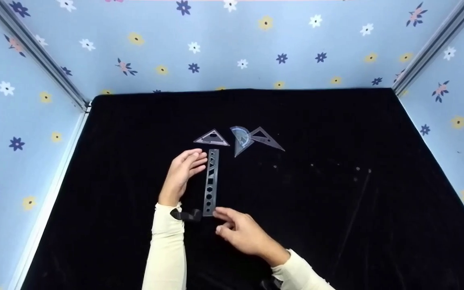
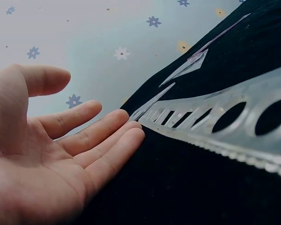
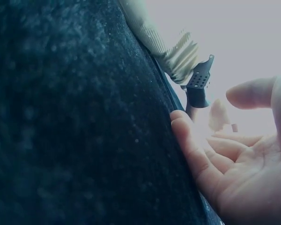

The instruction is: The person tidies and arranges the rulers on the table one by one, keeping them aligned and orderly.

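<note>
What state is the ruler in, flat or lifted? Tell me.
Flat. The ruler lies on the cloth; both open hands sit beside it.

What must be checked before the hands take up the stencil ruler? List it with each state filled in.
1. Left hand free of any load: ok, fingers straight, beside the straight stencil ruler.
2. Right hand free: ok, fingers relaxed at the ruler's near end.
3. Ruler lying flat on the black cloth: ok.
4. Ruler apart from the left set square: ok, a narrow gap shows.
5. Protractor and right set square out of the way: ok, they lie farther back, overlapping each other.
6. Right fingertips touching the ruler: cannot tell.
</note>
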`<control>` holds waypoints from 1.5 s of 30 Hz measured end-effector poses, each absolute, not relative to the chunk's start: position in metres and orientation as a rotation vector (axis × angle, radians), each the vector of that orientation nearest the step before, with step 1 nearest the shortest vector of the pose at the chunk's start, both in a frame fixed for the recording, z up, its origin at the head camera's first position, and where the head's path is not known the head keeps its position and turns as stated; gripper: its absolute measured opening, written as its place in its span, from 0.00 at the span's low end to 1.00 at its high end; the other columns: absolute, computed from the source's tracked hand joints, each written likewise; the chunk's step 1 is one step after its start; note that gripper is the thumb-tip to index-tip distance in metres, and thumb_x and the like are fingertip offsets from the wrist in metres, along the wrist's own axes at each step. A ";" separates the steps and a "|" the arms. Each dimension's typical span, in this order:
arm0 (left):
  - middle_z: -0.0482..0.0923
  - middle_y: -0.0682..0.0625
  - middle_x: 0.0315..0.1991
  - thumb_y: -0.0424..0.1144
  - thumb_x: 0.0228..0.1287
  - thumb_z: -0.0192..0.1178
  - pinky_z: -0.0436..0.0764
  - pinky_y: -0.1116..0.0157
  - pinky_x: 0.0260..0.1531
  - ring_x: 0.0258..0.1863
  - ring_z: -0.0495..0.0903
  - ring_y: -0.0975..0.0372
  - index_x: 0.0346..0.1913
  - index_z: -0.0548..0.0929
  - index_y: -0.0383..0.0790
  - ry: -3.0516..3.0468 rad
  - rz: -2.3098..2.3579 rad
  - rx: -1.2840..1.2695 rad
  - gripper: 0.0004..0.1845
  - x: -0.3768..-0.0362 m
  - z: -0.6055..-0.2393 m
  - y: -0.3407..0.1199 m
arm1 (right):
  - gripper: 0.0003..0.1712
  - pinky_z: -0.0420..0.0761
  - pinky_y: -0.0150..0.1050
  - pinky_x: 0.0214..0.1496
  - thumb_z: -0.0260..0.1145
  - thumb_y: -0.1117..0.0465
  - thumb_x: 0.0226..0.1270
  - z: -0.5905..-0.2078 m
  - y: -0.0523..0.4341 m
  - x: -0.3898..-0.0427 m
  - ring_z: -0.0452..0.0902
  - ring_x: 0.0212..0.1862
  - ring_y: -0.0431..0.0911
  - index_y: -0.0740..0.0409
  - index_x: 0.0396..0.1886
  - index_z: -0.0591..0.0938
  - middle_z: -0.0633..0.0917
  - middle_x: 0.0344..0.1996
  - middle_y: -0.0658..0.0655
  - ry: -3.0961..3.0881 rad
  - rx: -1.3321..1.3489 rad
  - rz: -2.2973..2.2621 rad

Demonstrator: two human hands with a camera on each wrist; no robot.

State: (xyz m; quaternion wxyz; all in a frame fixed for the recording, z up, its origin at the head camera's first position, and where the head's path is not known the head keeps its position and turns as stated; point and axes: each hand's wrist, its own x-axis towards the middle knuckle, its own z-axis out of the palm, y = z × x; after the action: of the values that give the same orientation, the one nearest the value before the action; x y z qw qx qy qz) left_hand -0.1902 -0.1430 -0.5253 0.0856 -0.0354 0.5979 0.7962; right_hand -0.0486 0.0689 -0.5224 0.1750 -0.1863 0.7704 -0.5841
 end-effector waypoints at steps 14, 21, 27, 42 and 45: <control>0.74 0.26 0.59 0.31 0.76 0.50 0.77 0.52 0.58 0.60 0.75 0.40 0.64 0.69 0.20 1.803 2.393 -0.168 0.21 -0.190 -0.528 -0.141 | 0.28 0.83 0.31 0.39 0.65 0.66 0.67 -0.526 0.067 -0.045 0.83 0.37 0.37 0.65 0.66 0.74 0.83 0.55 0.59 2.432 -0.711 -1.566; 0.76 0.27 0.56 0.31 0.75 0.50 0.81 0.51 0.53 0.57 0.77 0.40 0.63 0.72 0.21 1.859 2.438 -0.215 0.19 -0.189 -0.529 -0.139 | 0.24 0.83 0.34 0.37 0.65 0.65 0.66 -0.526 0.066 -0.047 0.83 0.35 0.39 0.63 0.62 0.77 0.83 0.52 0.59 2.387 -0.646 -1.583; 0.76 0.27 0.57 0.31 0.76 0.50 0.81 0.47 0.52 0.57 0.77 0.39 0.62 0.72 0.21 1.898 2.472 -0.250 0.19 -0.191 -0.525 -0.135 | 0.20 0.85 0.39 0.33 0.62 0.70 0.68 -0.519 0.068 -0.051 0.85 0.36 0.51 0.67 0.59 0.77 0.83 0.52 0.63 2.176 -0.451 -1.708; 0.82 0.38 0.50 0.30 0.70 0.56 0.78 0.61 0.53 0.49 0.79 0.54 0.55 0.81 0.26 2.433 2.144 -0.290 0.15 -0.204 -0.524 -0.141 | 0.15 0.86 0.43 0.40 0.60 0.68 0.71 -0.504 0.085 -0.090 0.84 0.41 0.52 0.69 0.55 0.79 0.84 0.46 0.65 2.151 -0.351 -1.663; 0.82 0.39 0.52 0.32 0.70 0.57 0.75 0.61 0.54 0.50 0.78 0.55 0.55 0.82 0.29 2.501 2.072 -0.269 0.15 -0.208 -0.525 -0.142 | 0.15 0.86 0.43 0.39 0.60 0.68 0.71 -0.502 0.088 -0.102 0.84 0.40 0.51 0.69 0.54 0.79 0.84 0.45 0.65 2.192 -0.319 -1.677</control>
State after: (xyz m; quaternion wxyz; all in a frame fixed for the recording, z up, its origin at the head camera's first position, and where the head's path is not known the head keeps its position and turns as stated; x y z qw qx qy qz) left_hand -0.2075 -0.1425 -0.5248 -0.0585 -0.0824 0.7662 0.6346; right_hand -0.1021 0.0884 -0.5017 0.1806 -0.1129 0.7760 -0.5937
